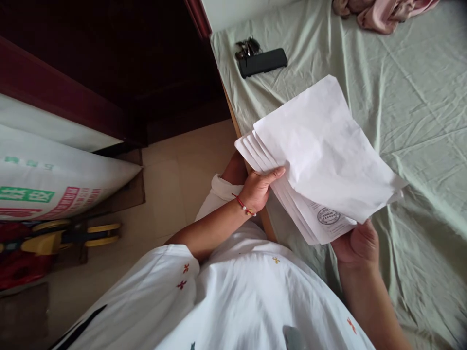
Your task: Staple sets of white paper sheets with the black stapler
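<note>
A fanned stack of white paper sheets (306, 131) is held in front of me, over the edge of the bed. My left hand (257, 189) grips the stack's left edge, thumb on top and fingers hidden beneath; a red bracelet circles that wrist. My right hand (359, 243) is at the lower right corner, closed on the papers with the thumb near the top sheet's edge. The top sheet is blank and bent upward at its lower side. Below it shows a printed sheet with a round black stamp (328, 216).
A green sheet covers the bed (419, 107). On it lie a black phone (264, 62), a bunch of keys (248, 47) and pink cloth (383, 14). To the left, a large white printed sack (65, 170) stands near a yellow and black object (69, 238) on the tiled floor (175, 175).
</note>
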Tool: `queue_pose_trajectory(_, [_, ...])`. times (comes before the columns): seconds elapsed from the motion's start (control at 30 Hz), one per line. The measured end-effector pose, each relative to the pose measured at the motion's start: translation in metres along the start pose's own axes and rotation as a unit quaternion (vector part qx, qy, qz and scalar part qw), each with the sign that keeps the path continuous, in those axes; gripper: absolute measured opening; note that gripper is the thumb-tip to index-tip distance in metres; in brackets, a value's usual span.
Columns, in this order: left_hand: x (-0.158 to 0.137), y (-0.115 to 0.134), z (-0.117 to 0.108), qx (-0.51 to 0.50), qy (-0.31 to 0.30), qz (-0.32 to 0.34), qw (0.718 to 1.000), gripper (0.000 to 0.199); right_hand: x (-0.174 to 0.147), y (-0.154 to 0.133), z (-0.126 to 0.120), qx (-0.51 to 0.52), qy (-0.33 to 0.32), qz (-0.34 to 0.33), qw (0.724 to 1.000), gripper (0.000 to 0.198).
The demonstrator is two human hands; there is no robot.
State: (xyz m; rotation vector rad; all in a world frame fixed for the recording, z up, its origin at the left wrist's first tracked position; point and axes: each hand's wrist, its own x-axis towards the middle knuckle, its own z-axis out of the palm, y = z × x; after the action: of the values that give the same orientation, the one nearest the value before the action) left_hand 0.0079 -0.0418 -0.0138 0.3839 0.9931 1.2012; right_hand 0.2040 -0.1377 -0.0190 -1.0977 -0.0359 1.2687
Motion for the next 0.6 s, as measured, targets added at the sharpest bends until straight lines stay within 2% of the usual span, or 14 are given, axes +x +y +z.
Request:
queue_pose_trajectory(0.07, [0.003, -0.003, -0.007, 0.017, 0.003, 0.011, 1.0, 0.051, 0.003, -0.008, 0.008, 0.006, 0.018, -0.032, 0.999, 0.044])
queue_pose_trajectory(0.1, [0.005, -0.004, -0.01, 0.022, 0.006, 0.016, 1.0, 0.053, 0.003, -0.011, 0.011, 0.011, 0.015, -0.031, 0.999, 0.049])
queue_pose_trajectory(0.2, [0.008, -0.005, -0.014, 0.03, 0.011, 0.036, 0.999, 0.055, 0.001, -0.016, 0.012, 0.011, -0.012, 0.024, 1.0, 0.073])
queue_pose_trajectory(0.23, [0.008, -0.006, -0.014, 0.033, 0.009, 0.041, 0.999, 0.057, 0.001, -0.015, 0.011, 0.001, -0.012, 0.037, 0.999, 0.074])
queue_pose_trajectory(0.3, [0.007, -0.008, -0.013, 0.039, 0.002, 0.045, 0.998, 0.06, 0.004, -0.012, 0.006, -0.04, 0.018, 0.033, 0.998, 0.06])
queue_pose_trajectory(0.37, [0.006, -0.01, -0.012, 0.049, -0.006, 0.037, 0.998, 0.062, 0.01, -0.007, 0.003, -0.086, 0.067, 0.01, 0.994, 0.047])
queue_pose_trajectory(0.43, [0.009, -0.009, -0.012, 0.057, -0.018, 0.03, 0.998, 0.063, 0.016, -0.005, 0.003, -0.109, 0.101, -0.022, 0.989, 0.05])
queue_pose_trajectory(0.5, [0.017, 0.001, -0.017, 0.054, -0.037, 0.034, 0.997, 0.062, 0.021, -0.009, 0.005, -0.111, 0.111, -0.071, 0.985, 0.053])
queue_pose_trajectory(0.6, [0.038, 0.027, -0.031, 0.049, -0.079, 0.047, 0.995, 0.058, 0.026, -0.024, 0.007, -0.112, 0.11, -0.154, 0.976, 0.052])
